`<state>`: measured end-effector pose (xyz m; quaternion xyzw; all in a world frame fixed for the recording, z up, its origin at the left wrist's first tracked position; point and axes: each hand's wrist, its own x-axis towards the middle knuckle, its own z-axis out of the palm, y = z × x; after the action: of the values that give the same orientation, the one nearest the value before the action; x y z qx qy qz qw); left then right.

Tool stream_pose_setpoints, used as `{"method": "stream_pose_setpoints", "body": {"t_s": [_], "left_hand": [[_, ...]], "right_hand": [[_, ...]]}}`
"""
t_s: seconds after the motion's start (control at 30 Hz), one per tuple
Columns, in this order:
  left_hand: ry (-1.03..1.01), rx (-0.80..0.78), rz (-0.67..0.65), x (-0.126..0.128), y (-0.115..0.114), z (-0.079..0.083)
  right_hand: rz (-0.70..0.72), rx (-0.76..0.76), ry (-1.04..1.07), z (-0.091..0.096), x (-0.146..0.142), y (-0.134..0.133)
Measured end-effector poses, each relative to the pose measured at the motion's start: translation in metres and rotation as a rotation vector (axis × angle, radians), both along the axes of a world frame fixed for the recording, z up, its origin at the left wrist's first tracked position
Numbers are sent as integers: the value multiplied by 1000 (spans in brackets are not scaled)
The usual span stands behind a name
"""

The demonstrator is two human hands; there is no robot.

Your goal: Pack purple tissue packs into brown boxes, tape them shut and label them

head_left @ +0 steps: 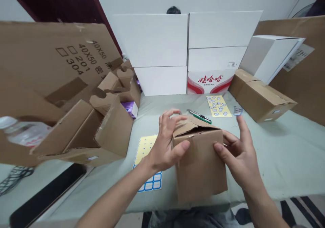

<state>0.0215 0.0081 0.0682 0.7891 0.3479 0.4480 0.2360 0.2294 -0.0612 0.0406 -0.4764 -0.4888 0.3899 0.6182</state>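
Left hand (165,150) spread, thumb pressed on the near corner of a small kraft cardboard box (199,167). Right hand (240,150) spread on the opposite side, thumb on the front face, forefinger lifted clear. Box upright between both palms on a pale green table cover (279,160), top flaps unsealed. Just beyond, a green-handled utility knife (199,116). Yellow label sheets (146,150) nearby; open cartons (86,129) to the left.
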Motion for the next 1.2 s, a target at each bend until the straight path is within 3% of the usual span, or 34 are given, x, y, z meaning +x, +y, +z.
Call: {"method": "stream_pose_setpoints", "body": {"t_s": [0.1, 0.2, 0.27, 0.37, 0.43, 0.8, 0.93, 1.03, 1.2], "left_hand": [[-236, -78, -238, 6, 15, -5], [-318, -165, -343, 7, 20, -7], [-318, -118, -323, 8, 17, -7], [-316, -69, -298, 9, 11, -7], [-310, -64, -296, 10, 8, -7], [-291, 22, -277, 15, -2, -11], [-249, 34, -341, 12, 0, -10], [-201, -11, -387, 8, -1, -5], [-39, -140, -322, 7, -10, 11]], "right_hand": [[-47, 88, 6, 8, 9, 7], [-307, 215, -49, 21, 14, -5], [-324, 163, -172, 32, 10, -19], [-87, 54, -358, 44, -4, -32], [-22, 53, -422, 46, -15, -32], [-265, 261, -668, 32, -43, -29], [-295, 280, -713, 28, -44, -32], [-297, 292, -730, 27, -44, -34], [-261, 268, -741, 26, -44, -37]]}}
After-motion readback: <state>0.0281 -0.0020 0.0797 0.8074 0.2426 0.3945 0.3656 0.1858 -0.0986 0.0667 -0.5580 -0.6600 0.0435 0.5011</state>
